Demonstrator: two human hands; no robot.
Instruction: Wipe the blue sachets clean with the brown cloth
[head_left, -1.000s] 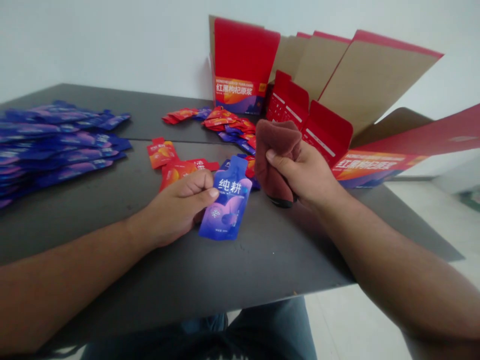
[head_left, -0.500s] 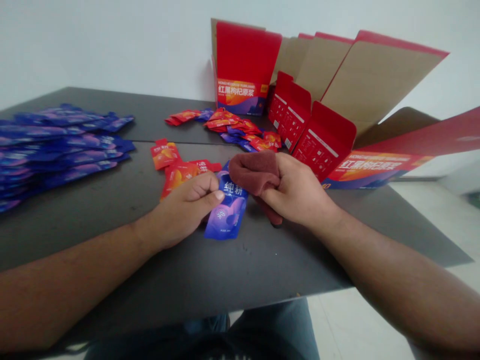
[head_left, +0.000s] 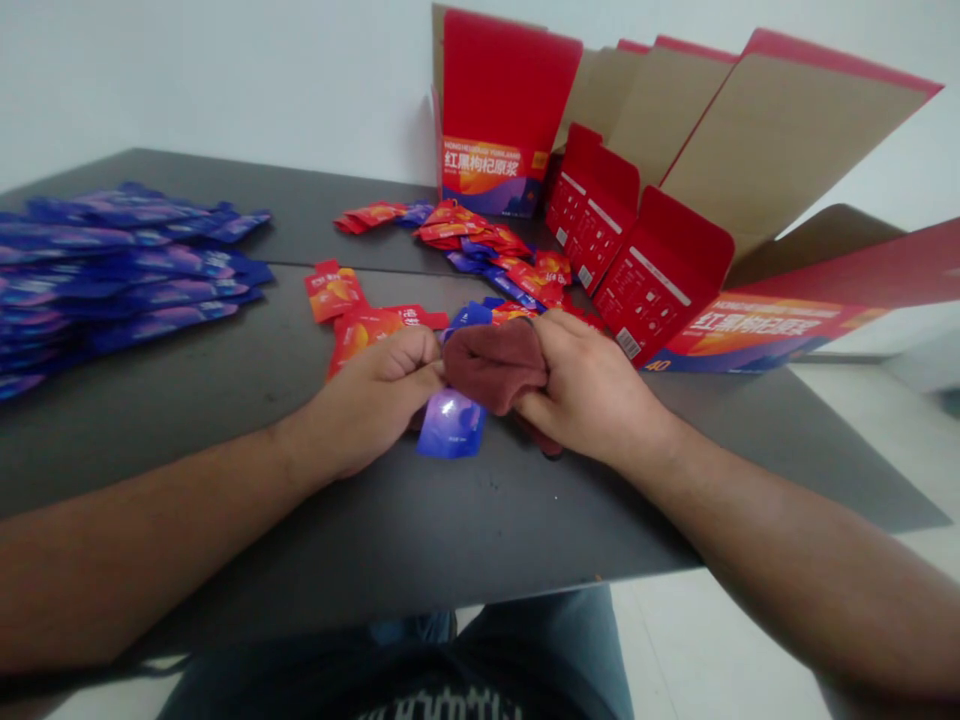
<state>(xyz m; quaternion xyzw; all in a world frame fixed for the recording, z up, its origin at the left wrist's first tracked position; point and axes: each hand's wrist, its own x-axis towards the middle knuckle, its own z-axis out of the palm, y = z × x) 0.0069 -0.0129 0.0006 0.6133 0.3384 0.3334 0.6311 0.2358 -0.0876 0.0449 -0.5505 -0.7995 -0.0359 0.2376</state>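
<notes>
My left hand (head_left: 390, 395) is closed on the left edge of a blue-purple sachet (head_left: 451, 428) with white lettering, held over the table near its middle. A folded reddish-brown cloth (head_left: 495, 365) is gripped in my right hand (head_left: 592, 390), and it lies across the middle of the sachet's face. The sachet's lower end shows below the cloth; much of the rest is covered. Just beyond my left hand lie several red-orange sachets (head_left: 375, 332) on the table.
A tall stack of blue sachets (head_left: 142, 275) lies at the left of the grey table (head_left: 375, 540). Mixed red and blue sachets (head_left: 487, 240) are heaped at the back. Open red cartons (head_left: 510, 90) with raised flaps stand at the back right; a further carton (head_left: 765, 325) reaches past the table's right side.
The cloth in my right hand has moved down and left over the sachet, covering the white lettering on its upper part. My left hand keeps its hold. The camera view has shifted slightly.
</notes>
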